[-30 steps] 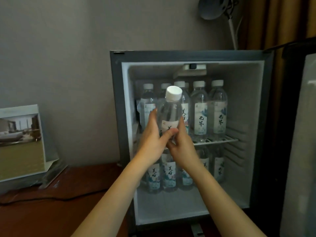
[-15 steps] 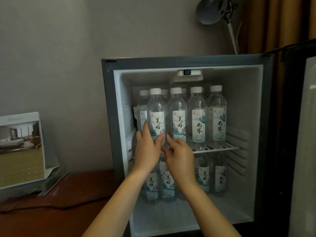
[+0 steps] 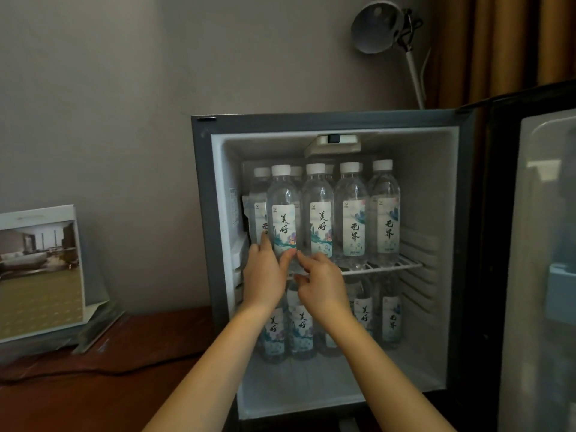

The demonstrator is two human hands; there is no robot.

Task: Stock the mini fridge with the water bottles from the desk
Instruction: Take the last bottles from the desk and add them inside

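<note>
The open mini fridge (image 3: 311, 121) holds several clear water bottles with white caps on its wire shelf (image 3: 389, 266) and more on its floor below. The front-left shelf bottle (image 3: 283, 213) stands upright. My left hand (image 3: 265, 275) wraps its thumb and fingers around that bottle's base. My right hand (image 3: 322, 283) hovers just right of the base, with its fingers loosely apart and its fingertips at the bottle's foot. Both forearms hide part of the lower row of bottles (image 3: 302, 332).
The fridge door (image 3: 545, 244) stands swung open at the right. The dark wooden desk (image 3: 109, 385) lies at the left with a cable (image 3: 93, 374) across it and a standing picture card (image 3: 40, 269). Above the fridge are a lamp (image 3: 377, 26) and a curtain (image 3: 514, 42).
The bottle, held in front of the fridge by both hands a second ago, now stands on the shelf's front left. My right hand has loosened from it.
</note>
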